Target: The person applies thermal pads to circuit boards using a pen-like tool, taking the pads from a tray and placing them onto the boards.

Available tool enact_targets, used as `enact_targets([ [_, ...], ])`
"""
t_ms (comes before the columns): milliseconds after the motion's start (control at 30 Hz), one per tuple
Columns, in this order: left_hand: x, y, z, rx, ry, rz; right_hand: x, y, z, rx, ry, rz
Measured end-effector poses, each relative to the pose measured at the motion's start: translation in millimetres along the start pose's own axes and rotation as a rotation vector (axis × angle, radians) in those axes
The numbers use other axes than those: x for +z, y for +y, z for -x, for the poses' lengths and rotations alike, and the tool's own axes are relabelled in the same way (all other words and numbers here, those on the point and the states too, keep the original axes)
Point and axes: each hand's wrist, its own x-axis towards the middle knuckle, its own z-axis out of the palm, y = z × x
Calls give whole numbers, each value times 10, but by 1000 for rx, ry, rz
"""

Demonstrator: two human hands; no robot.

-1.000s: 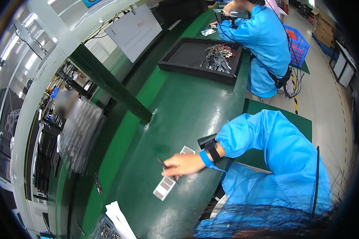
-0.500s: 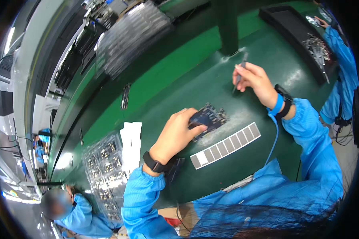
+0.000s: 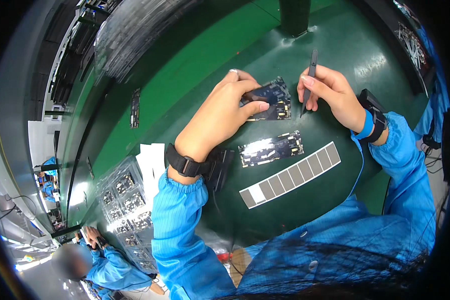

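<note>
My left hand (image 3: 217,112) is closed around a few dark circuit boards (image 3: 276,100), fanned slightly apart and held just above the green mat. In my right hand (image 3: 332,92) is a pair of black tweezers (image 3: 312,65), gripped like a pen with the tips pointing down, to the right of the boards and apart from them. A single circuit board (image 3: 271,149) lies flat on the mat below both hands, shining with glare. Close beneath it is a white strip of grey rectangular stickers (image 3: 291,176), with one blank space near its left end.
Clear plastic trays of circuit boards (image 3: 116,212) lie at lower left beside white paper strips (image 3: 151,162). Stacked clear trays (image 3: 135,40) stand at upper left. A narrow dark board (image 3: 135,109) lies left. A post (image 3: 295,17) rises at the back. Co-workers sit at both sides.
A circuit board now lies on the mat above the sticker strip, where none lay before. My left hand has moved up from there with the other boards. The tweezers are closer to them.
</note>
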Motion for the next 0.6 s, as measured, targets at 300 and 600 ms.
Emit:
enact_targets([
  [300, -151, -300, -281, -221, -106, 216, 282, -36, 283, 82, -259, -116],
  [600, -111, -437, -632, -95, -228, 194, 406, 9, 278, -99, -558, 126],
])
